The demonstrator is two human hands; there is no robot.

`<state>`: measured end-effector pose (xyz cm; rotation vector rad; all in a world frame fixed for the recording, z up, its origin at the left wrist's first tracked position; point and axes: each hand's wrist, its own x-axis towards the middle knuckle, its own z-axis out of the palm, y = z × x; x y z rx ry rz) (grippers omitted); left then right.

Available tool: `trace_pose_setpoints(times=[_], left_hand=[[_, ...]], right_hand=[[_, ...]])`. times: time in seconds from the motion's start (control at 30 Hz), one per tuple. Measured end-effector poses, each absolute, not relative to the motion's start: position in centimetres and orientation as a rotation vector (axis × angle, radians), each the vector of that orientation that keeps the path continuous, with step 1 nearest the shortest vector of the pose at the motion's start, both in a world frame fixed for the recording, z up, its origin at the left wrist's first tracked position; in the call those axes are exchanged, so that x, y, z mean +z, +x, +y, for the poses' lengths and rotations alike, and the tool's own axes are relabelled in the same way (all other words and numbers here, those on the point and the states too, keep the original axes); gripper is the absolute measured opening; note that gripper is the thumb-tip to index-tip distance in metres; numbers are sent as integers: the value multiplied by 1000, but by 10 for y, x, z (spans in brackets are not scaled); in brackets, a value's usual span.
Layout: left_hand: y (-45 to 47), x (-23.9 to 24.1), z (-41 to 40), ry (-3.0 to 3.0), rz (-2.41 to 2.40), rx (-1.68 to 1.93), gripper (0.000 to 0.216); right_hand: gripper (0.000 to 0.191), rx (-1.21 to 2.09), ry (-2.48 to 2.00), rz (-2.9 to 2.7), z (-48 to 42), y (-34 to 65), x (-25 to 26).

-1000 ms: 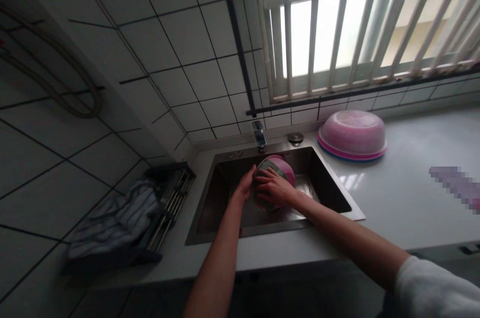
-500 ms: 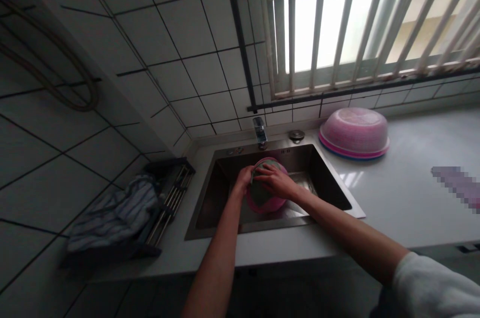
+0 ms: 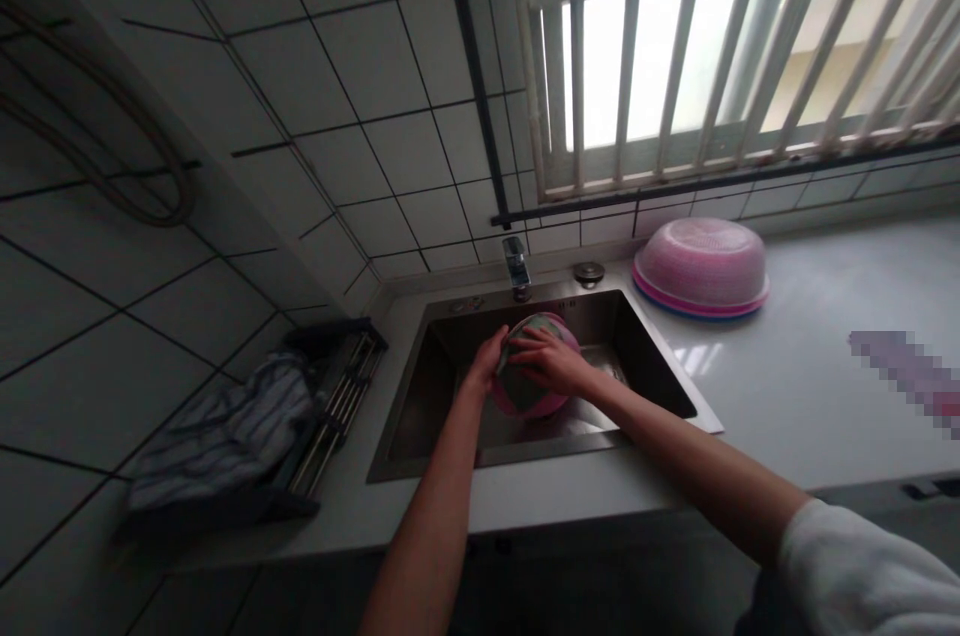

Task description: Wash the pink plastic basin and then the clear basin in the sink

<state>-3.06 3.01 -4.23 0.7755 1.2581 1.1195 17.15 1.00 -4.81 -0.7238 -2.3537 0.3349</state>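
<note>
Over the steel sink my left hand grips the left rim of a pink bowl, holding it tilted. My right hand presses a dark green cloth against the bowl's inside, fingers closed on the cloth. Both forearms reach in from the bottom of the view. The tap stands just behind the bowl at the sink's back edge.
An upturned pink basin stack sits on the white counter right of the sink. A dark rack holding a striped towel lies left of the sink. Tiled walls rise on the left and behind. A barred window is above.
The bowl has dropped a little lower into the sink and turned, showing less of its pink outside. My right hand has kept rubbing the cloth over it. The view has shifted slightly.
</note>
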Motion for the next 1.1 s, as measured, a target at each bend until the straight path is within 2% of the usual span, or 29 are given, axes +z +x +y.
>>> trace_pose_setpoints(times=[0.1,0.33,0.57,0.83,0.97,1.1], left_hand=[[-33,-46,31,804,1276,1138,40],[-33,-53,34,768,1170,1126,42],[-40,-56,35,801,1237,1121,47],[-28,-52,34,943,1178,1128,37],[-37,-44,41,1144,1405,1214,19],[-50,-40,44,1107,1495,1203,28]], right_hand=[[39,316,-625,-2436,6,166,-43],[42,506,-1055,-1935,38,205,-49],[39,304,-675,-2344,7,170,-43],[41,427,-1019,-1992,40,204,-53],[50,331,-951,-2186,24,185,-53],[49,239,-746,-2400,-1,162,-44]])
